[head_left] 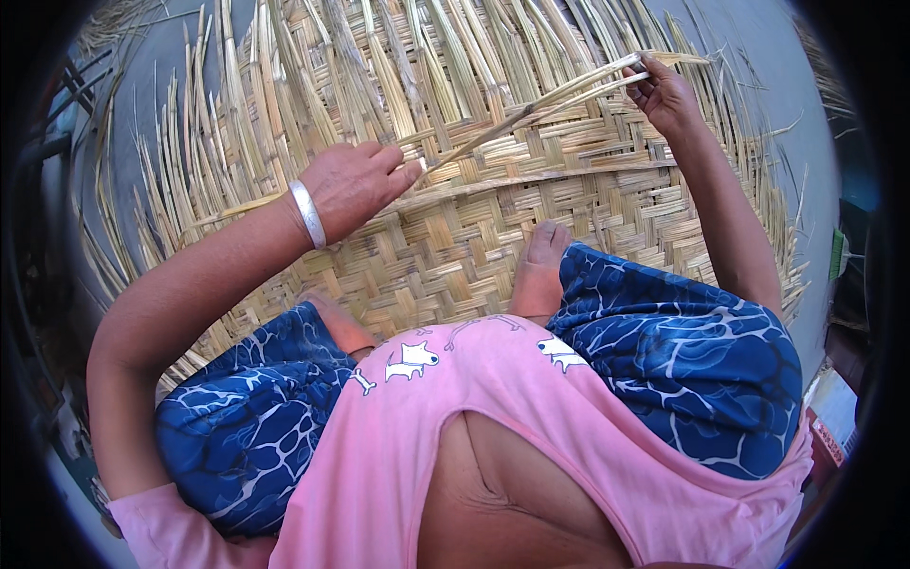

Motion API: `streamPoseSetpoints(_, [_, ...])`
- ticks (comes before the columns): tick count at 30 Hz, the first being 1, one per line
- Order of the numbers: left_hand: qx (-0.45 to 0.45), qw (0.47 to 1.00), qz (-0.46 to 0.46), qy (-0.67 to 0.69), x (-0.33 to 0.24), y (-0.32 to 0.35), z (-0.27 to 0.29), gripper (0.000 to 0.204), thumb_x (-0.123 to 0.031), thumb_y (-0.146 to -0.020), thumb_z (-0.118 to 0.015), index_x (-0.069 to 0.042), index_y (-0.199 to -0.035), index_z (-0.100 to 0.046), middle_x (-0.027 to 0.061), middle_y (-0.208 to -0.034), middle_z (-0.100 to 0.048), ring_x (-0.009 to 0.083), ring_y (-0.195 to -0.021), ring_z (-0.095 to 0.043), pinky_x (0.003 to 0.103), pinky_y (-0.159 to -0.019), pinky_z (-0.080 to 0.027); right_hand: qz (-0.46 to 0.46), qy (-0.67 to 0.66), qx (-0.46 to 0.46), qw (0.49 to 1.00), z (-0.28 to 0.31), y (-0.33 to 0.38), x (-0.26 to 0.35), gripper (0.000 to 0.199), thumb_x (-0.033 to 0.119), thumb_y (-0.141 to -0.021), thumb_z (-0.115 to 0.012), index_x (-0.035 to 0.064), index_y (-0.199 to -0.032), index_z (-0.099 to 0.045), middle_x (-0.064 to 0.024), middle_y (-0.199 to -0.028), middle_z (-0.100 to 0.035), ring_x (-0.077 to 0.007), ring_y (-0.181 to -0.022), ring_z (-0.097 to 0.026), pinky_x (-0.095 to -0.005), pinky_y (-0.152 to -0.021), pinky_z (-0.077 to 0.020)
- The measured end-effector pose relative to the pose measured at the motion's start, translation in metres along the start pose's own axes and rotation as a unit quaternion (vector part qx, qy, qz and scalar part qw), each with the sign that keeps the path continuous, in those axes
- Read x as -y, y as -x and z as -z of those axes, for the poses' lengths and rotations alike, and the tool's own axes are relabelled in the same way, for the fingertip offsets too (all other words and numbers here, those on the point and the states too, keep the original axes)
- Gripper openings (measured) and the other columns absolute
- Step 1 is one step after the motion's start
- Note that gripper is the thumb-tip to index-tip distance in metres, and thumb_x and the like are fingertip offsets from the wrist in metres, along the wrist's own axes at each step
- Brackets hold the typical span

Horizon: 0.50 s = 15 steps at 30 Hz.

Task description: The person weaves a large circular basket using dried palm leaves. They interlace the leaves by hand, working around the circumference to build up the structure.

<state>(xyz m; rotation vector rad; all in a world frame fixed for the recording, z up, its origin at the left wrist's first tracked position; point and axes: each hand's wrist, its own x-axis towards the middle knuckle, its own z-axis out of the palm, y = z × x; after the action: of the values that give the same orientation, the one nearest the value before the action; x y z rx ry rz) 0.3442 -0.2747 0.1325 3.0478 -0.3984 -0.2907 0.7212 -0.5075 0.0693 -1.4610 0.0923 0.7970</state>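
A pale woven mat of flat reed strips (417,270) spreads across the floor, its unwoven ends fanning out toward the far side. Over the weave, a bundle of long, thin reed strips (527,112) slants up from left to right between my hands. My right hand (671,99) pinches its far right end, where the strips split into separate lengths. At the lower left end, my left hand (349,190) is closed with thumb and fingers on the same strips, just above the mat; the palm is hidden. A silvery bangle (307,214) circles my left wrist.
Loose reed ends (194,142) stick out along the mat's left and far edges, with more at the right. Grey floor (806,123) surrounds it. My bare feet (544,270) rest on the near part of the weave. Dark clutter lines both side edges.
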Motion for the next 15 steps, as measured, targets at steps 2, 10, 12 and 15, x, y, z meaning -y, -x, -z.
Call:
streamPoseSetpoints(2, [0.038, 0.999, -0.037, -0.003, -0.013, -0.005, -0.004, 0.030, -0.014, -0.081, -0.054, -0.011, -0.111, -0.054, 0.0044, -0.086, -0.053, 0.0213, -0.081, -0.058, 0.032, -0.067, -0.048, 0.007, 0.031, 0.003, 0.999, -0.013, 0.003, 0.007, 0.021, 0.018, -0.094, -0.055, 0.0005, -0.105, -0.057, -0.0103, -0.090, -0.065, -0.0182, -0.080, -0.068, -0.0269, -0.059, -0.0566])
streamPoseSetpoints(10, [0.128, 0.976, 0.136, 0.114, 0.010, -0.013, -0.037, 0.023, -0.008, -0.080, -0.054, -0.008, -0.101, -0.060, 0.0127, -0.090, -0.064, 0.0330, -0.085, -0.064, 0.042, -0.070, -0.053, 0.267, 0.331, 0.378, 0.823, -0.156, 0.056, 0.046, 0.044, 0.036, -0.097, -0.051, 0.0011, -0.123, -0.047, -0.0132, -0.096, -0.062, -0.0199, -0.085, -0.059, -0.0320, -0.076, -0.0490])
streamPoseSetpoints(12, [0.078, 0.945, 0.267, 0.171, 0.028, -0.021, -0.043, 0.029, -0.006, -0.077, -0.056, -0.007, -0.105, -0.061, 0.0139, -0.090, -0.066, 0.0353, -0.085, -0.063, 0.042, -0.074, -0.052, 0.307, 0.473, 0.354, 0.747, -0.168, 0.073, 0.049, 0.058, 0.037, -0.095, -0.054, -0.0030, -0.134, -0.039, -0.0232, -0.119, -0.059, -0.0299, -0.111, -0.057, -0.0393, -0.091, -0.0461])
streamPoseSetpoints(15, [0.046, 0.893, 0.374, 0.247, 0.064, -0.036, -0.039, 0.024, -0.005, -0.077, -0.054, -0.001, -0.099, -0.062, 0.0161, -0.077, -0.066, 0.0308, -0.069, -0.066, 0.040, -0.063, -0.053, 0.400, 0.480, 0.348, 0.699, -0.181, 0.074, 0.026, 0.054, 0.042, -0.094, -0.053, 0.0009, -0.128, -0.048, -0.0199, -0.116, -0.060, -0.0266, -0.111, -0.060, -0.0364, -0.091, -0.0513])
